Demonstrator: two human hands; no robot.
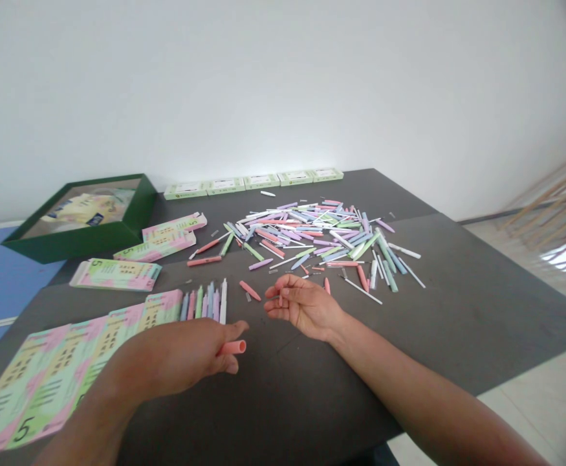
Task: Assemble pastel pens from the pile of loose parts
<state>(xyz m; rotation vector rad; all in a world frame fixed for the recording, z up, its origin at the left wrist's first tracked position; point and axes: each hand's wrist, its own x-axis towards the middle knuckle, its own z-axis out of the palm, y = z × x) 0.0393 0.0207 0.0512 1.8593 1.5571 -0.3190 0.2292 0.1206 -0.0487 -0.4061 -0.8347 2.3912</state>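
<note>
The left hand (176, 358) was closed on a pink plastic tube (234, 347), which was held crosswise among the fingers with its end projecting clear of them. This hold kept one part isolated and left its end exposed, which is good practice when handling small parts singly. The hand was positioned low over the dark grey counter (462, 310).

The right hand (304, 307) was empty and partly open, with its fingers loosely curled toward the left hand. Its fingertips (273, 299) were near a loose pink pen part (250, 290) but not touching it. A slim pink part (326, 285) lay just beyond the wrist side of the hand.

To the left, overlapping printed cards (44, 388) in green and pink, marked with a "5", lay flat on the counter. A row of pastel pens (205, 304) lay side by side at their far edge. Ahead, a loose pile of pastel pen parts (312, 236) was spread across the counter. Farther left were stacked printed sleeves (115, 274) and a green tray (79, 223). A line of small white-and-green boxes (253, 181) stood along the far edge.
</note>
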